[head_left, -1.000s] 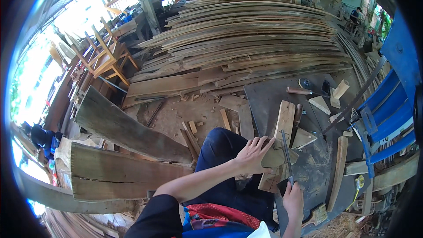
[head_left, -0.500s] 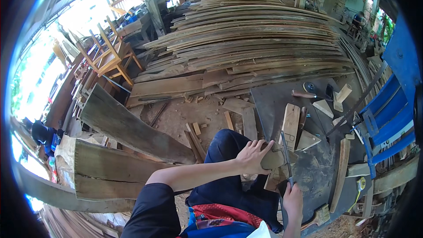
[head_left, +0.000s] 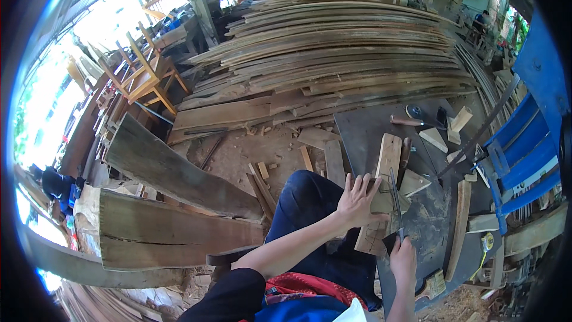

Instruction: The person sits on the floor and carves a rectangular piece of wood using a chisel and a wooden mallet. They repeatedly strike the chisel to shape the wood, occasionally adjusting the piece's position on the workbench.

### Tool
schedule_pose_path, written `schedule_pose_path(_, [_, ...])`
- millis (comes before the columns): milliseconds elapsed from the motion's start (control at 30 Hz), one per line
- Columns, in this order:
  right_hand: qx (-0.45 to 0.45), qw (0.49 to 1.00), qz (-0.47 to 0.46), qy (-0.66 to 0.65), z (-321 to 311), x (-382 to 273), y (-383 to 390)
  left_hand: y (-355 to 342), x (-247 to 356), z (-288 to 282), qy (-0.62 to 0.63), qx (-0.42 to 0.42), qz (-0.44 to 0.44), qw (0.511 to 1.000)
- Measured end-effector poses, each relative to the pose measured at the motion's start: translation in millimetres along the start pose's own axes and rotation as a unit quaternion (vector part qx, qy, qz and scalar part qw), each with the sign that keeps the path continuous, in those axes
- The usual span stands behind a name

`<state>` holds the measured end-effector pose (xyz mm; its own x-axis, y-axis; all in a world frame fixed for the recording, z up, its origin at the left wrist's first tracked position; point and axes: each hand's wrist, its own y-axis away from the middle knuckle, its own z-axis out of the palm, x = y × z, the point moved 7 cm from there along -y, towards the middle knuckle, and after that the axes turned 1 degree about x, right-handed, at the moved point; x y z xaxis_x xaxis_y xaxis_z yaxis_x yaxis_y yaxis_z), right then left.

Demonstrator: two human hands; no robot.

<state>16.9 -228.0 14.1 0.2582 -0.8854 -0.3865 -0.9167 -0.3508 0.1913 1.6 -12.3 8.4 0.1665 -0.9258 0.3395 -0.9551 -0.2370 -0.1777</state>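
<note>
My left hand rests with fingers spread on a small flat wooden piece, which lies across a longer pale board. The palm hides part of both. My right hand grips the handle end of a file, a slim dark metal bar pointing away from me over the small piece. Beside the board lie a dark, narrow wooden-handled tool and a pale wedge-shaped offcut. All of these are on a dark sheet-like work surface.
At right are a curved wooden strip, a yellow tape measure, a brush and a blue plastic chair. Large slabs stand at left, near an upturned wooden chair. Stacked planks fill the back; another person is far right.
My left hand has spread its fingers and shifted slightly right, laying the small wooden piece lower on the board. The file in my right hand has tilted a little and moved right.
</note>
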Motion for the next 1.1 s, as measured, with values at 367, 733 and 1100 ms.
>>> schedule_pose_path(367, [0.004, 0.999, 0.019, -0.030, -0.8, -10.6, -8.2, -11.4, 10.5, -5.9, -0.002, -0.047, 0.039, 0.998])
schedule_pose_path(733, [-0.009, 0.998, 0.020, -0.061, 2.9, 4.0, -11.4, -18.8, 19.5, -0.2, -0.022, -0.035, 0.060, 0.997])
schedule_pose_path(1100, [-0.014, 0.997, 0.020, -0.072, 2.9, 3.4, -19.5, -26.5, 14.6, 6.2, -0.052, -0.049, 0.071, 0.995])
